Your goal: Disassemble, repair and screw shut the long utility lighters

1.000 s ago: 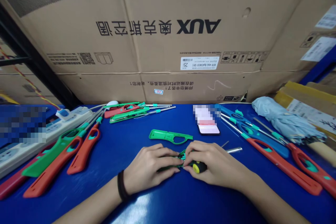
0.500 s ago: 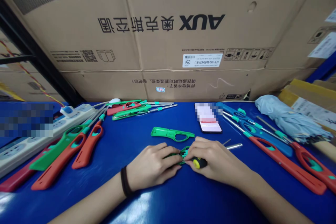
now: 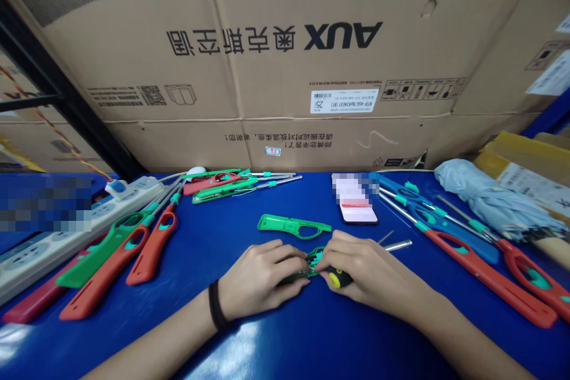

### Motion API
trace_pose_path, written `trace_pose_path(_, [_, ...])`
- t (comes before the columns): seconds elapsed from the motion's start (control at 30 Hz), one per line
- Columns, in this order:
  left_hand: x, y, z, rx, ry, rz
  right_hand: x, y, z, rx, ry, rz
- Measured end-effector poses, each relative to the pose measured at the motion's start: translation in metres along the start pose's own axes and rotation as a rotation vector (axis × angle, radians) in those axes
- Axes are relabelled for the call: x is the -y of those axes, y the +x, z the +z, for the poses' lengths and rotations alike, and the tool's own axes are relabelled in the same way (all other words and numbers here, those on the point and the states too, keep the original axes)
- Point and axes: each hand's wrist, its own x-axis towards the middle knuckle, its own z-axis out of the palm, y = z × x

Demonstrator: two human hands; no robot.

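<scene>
An opened green gas lighter [image 3: 315,256] lies low over the table between my two hands, its inner parts partly showing. My left hand [image 3: 267,273] is closed around its handle end, fingers hiding much of it. In my right hand [image 3: 363,267] a screwdriver [image 3: 342,277] with a black and yellow handle is tucked under the palm. The thumb and fingertips of that hand pinch at the lighter's inside; what they touch is hidden. The lighter's metal tube [image 3: 398,246] sticks out past my right hand. Just beyond lies a loose green handle shell [image 3: 285,224], hollow side up.
A phone [image 3: 358,214] lies behind my right hand. Lighters, including an orange one [image 3: 151,249], and a white power strip [image 3: 89,214] are at left. Red and blue lighters [image 3: 490,279] and a folded umbrella [image 3: 481,196] are at right. A large cardboard sheet [image 3: 276,71] stands behind.
My right fingertips have shifted slightly at the lighter, and a little more of its inside shows. My left hand keeps its hold. The whole view has shifted slightly.
</scene>
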Motion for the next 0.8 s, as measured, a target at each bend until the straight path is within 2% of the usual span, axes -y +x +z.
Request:
trace_pose_path(0.17, [-0.0005,0.0001,0.0,0.011,0.027,0.014,0.0014,0.0014,0.0004,0.045,-0.032,0.022])
trace_pose_path(0.53, [-0.0003,0.0005,0.0016,0.016,-0.092,-0.072,-0.0007,0.0017,0.0054,0.062,-0.185,0.018])
trace_pose_path(0.8, [-0.0004,0.0001,0.003,0.008,-0.108,-0.077,-0.0013,0.0012,0.003,0.079,-0.128,0.055])
